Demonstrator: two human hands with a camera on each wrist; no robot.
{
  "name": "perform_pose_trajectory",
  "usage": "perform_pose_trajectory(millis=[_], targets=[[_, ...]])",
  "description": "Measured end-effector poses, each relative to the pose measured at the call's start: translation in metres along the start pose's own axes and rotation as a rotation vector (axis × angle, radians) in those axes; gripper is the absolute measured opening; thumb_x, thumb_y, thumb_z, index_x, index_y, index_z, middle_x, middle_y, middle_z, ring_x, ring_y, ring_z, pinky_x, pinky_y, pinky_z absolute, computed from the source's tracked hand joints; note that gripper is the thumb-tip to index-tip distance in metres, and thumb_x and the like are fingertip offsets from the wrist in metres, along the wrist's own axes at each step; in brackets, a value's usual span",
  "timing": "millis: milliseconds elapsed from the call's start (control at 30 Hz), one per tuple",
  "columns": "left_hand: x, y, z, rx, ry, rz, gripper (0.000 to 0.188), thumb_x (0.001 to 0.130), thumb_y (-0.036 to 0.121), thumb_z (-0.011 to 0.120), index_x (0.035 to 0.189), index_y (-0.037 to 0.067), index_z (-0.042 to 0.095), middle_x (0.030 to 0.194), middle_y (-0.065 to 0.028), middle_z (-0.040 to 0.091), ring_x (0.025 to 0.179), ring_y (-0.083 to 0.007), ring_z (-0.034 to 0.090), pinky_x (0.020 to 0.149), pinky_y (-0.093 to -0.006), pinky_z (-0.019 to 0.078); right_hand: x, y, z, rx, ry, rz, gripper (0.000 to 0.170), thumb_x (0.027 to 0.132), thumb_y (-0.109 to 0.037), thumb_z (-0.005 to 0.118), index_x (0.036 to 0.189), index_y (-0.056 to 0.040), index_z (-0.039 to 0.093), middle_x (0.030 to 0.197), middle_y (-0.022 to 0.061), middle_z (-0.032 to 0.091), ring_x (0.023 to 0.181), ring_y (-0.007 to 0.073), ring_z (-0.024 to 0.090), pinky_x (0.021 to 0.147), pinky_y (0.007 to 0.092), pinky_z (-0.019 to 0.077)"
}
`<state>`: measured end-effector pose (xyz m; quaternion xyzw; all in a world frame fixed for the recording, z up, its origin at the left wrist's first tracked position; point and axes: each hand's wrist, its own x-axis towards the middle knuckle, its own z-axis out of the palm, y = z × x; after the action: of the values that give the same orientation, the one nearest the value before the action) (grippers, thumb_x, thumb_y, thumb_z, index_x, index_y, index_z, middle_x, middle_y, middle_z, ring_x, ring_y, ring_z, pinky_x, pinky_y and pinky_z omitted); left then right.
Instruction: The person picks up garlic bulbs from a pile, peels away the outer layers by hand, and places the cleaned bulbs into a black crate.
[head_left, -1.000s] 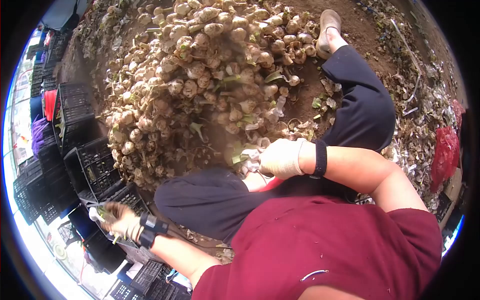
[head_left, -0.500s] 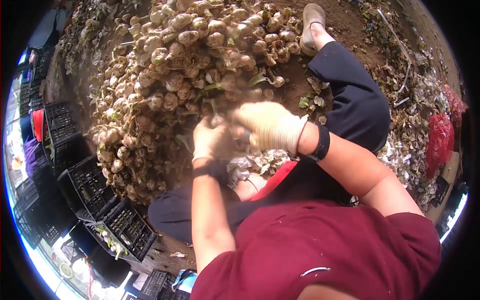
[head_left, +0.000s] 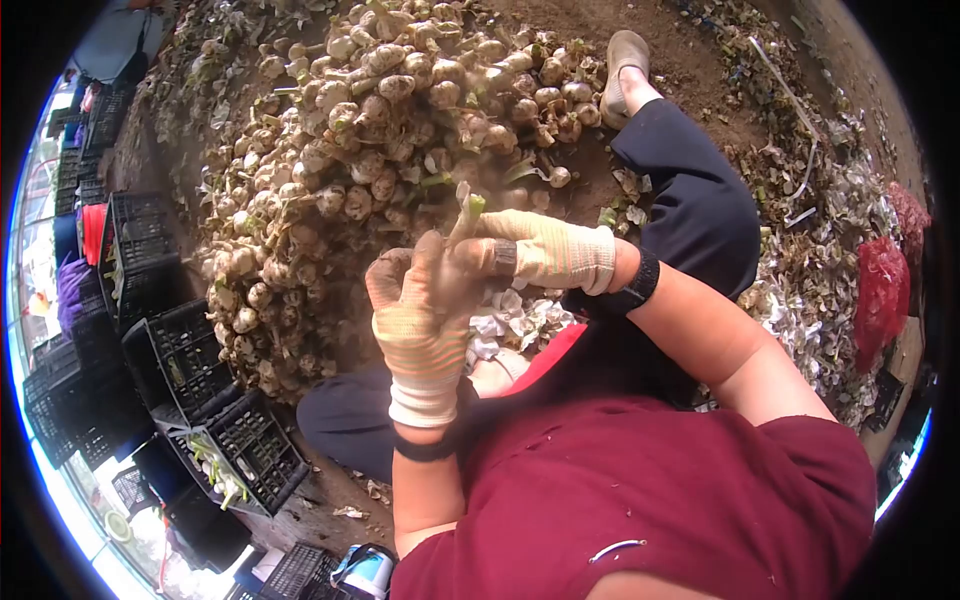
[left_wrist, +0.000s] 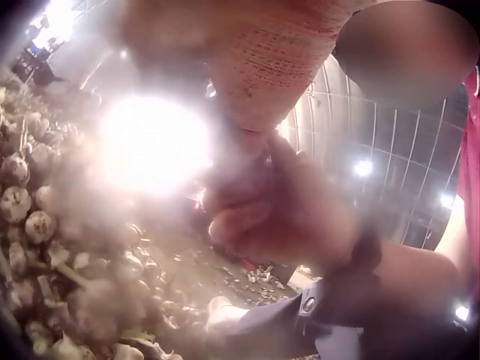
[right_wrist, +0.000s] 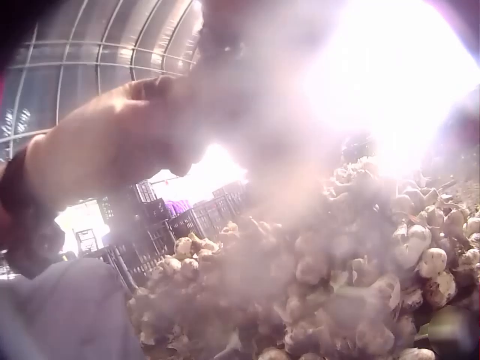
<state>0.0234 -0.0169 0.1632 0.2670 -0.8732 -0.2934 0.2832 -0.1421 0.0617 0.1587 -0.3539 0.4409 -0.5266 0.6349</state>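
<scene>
A great heap of garlic bulbs (head_left: 330, 190) spreads before me, with slatted black plastic crates (head_left: 185, 360) along my left. My dark trousers (head_left: 690, 190) border the heap, and a red mesh bag (head_left: 882, 295) lies off to my right. My gloved left hand (head_left: 420, 335) is raised, fingers bent beside the stalk; blur keeps me from telling whether they grip. My gloved right hand (head_left: 560, 250) pinches the upright garlic stalk (head_left: 466, 215), thumb against it, between both hands.

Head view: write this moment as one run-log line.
left hand + right hand: meeting at raised stalk | individual grips: too blurred to tell | garlic heap: beyond hands | crate: person's left
</scene>
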Motion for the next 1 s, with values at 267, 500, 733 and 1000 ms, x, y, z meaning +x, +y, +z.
perform_pose_trajectory(millis=[267, 500, 733, 1000], targets=[[-0.011, 0.019, -0.007, -0.984, -0.041, -0.603, 0.054, 0.073, 0.003, 0.074, 0.122, -0.002, 0.053, 0.105, -0.0046, 0.059, 0.09, -0.0116, 0.057, 0.084, -0.0263, 0.0467, 0.011, 0.016, -0.01, -0.52, 0.096, -0.645, 0.03, 0.091, -0.028, 0.056, 0.1, 0.0003, 0.055, 0.086, 0.0095, 0.059, 0.081, 0.0169, 0.057, 0.072, 0.0347, 0.0463], [-0.005, 0.024, 0.006, -0.297, 0.088, -0.197, 0.058, 0.067, -0.007, 0.075, 0.121, 0.001, 0.056, 0.107, -0.0028, 0.049, 0.098, -0.0131, 0.053, 0.086, -0.0246, 0.0443, 0.001, 0.016, -0.002, 0.034, 0.079, -0.208, 0.043, 0.088, -0.039, 0.061, 0.1, 0.0017, 0.06, 0.083, 0.0017, 0.061, 0.081, 0.0069, 0.054, 0.074, 0.0244, 0.0463], [-0.006, 0.02, 0.0, -0.176, 0.02, -0.107, 0.058, 0.061, -0.006, 0.078, 0.115, 0.004, 0.061, 0.102, -0.0033, 0.05, 0.096, -0.0148, 0.053, 0.084, -0.0258, 0.0452, -0.005, -0.003, -0.001, 0.039, -0.084, -0.147, 0.036, 0.095, -0.03, 0.054, 0.108, 0.0035, 0.057, 0.096, 0.0051, 0.064, 0.09, 0.0085, 0.056, 0.081, 0.0266, 0.0473], [-0.009, 0.022, -0.018, -1.177, -0.085, -0.649, 0.058, 0.069, -0.004, 0.073, 0.123, -0.001, 0.053, 0.095, -0.0043, 0.057, 0.088, -0.0129, 0.056, 0.083, -0.0266, 0.0462, -0.009, 0.003, -0.004, -0.054, -0.177, -0.17, 0.037, 0.096, -0.033, 0.05, 0.106, 0.0024, 0.056, 0.09, 0.003, 0.061, 0.084, 0.0082, 0.053, 0.075, 0.0256, 0.0459]])
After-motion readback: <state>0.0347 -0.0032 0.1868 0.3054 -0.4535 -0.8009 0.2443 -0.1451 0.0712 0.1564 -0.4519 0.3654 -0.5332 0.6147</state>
